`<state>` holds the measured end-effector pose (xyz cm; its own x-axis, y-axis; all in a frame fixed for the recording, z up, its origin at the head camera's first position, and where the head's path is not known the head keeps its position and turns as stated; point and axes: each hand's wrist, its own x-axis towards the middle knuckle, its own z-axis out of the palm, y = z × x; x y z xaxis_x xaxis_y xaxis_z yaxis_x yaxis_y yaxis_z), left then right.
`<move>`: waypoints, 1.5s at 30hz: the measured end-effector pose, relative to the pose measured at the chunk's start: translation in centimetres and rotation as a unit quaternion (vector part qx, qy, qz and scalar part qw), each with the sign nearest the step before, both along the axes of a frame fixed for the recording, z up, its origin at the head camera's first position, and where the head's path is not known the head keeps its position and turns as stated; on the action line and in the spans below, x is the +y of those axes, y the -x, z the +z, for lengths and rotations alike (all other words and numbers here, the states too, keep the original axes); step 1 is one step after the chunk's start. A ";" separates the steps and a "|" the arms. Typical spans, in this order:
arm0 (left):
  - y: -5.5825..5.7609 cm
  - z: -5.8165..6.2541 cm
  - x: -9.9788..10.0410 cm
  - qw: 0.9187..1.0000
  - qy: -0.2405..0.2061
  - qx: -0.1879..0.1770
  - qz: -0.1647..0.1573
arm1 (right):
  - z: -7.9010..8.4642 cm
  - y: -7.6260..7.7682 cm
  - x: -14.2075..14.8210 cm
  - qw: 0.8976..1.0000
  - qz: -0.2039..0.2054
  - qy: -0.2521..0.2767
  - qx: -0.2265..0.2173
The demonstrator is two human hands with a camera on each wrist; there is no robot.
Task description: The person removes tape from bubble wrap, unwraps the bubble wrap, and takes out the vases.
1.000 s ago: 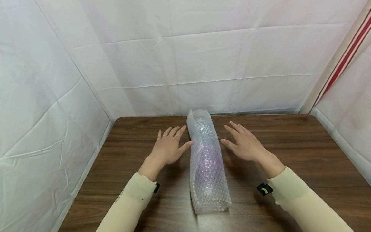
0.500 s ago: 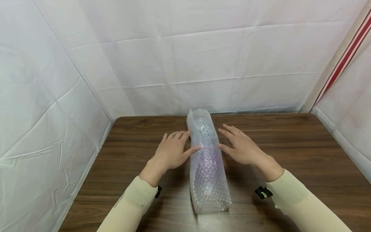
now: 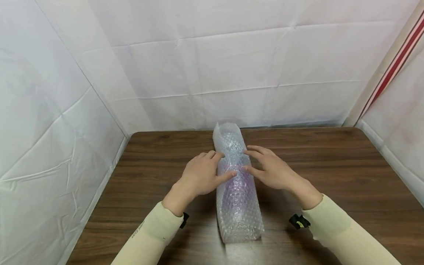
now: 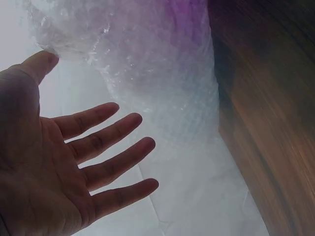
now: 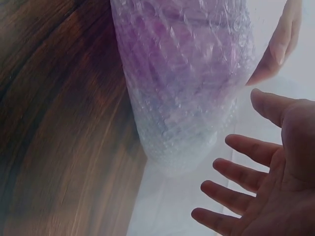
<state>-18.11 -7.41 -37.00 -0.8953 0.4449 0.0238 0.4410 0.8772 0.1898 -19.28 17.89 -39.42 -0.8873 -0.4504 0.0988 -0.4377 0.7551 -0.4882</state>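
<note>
Backdrop: white creased cloth walls [image 3: 232, 73] on three sides.
Support: one dark brown wood-grain worktop [image 3: 314, 154] with rounded far corners.
Bundle: one long clear bubble-wrap roll [image 3: 240, 206], lying lengthwise mid-worktop between the hands, its far end at the back edge.
Inside the roll: purple around the middle, pale blue toward the far end; the contents' shape is unclear.
Sleeves: two, pale yellow-green cloth [image 3: 341, 228].
Left hand [image 3: 202, 173]: grip wide; the head view shows its back and the thumb over the roll, the left wrist view its palm and four spread fingers.
Right hand [image 3: 276, 169]: grip wide, beside the roll; contact cannot be told. Only the right wrist view shows its palm.
Wrist pieces: two, small and black [image 3: 299, 221], one by each cuff.
</note>
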 end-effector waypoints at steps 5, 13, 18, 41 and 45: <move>-0.2 0.2 0.3 1.000 -0.017 0.009 -0.009 | 0.0 -0.1 -0.6 1.000 0.005 0.015 0.008; -0.3 0.1 0.7 0.999 -0.039 0.009 -0.025 | -0.1 -0.2 -2.0 0.999 0.006 0.030 0.032; -0.3 0.0 1.1 0.998 -0.052 0.029 -0.031 | -0.3 -0.2 -2.5 0.999 0.000 0.036 0.031; 0.2 -0.3 2.3 0.991 -0.025 0.125 -0.039 | -0.5 -0.3 -3.1 0.998 -0.012 0.059 0.001; 0.2 -0.3 2.3 0.991 -0.027 0.128 -0.041 | -0.6 -0.3 -3.1 0.998 -0.013 0.063 -0.004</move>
<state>-18.27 -5.12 -37.27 -0.8171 0.5085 0.2717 0.5510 0.8275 0.1082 -18.98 14.79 -40.02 -0.8995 -0.4120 0.1455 -0.4142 0.6984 -0.5837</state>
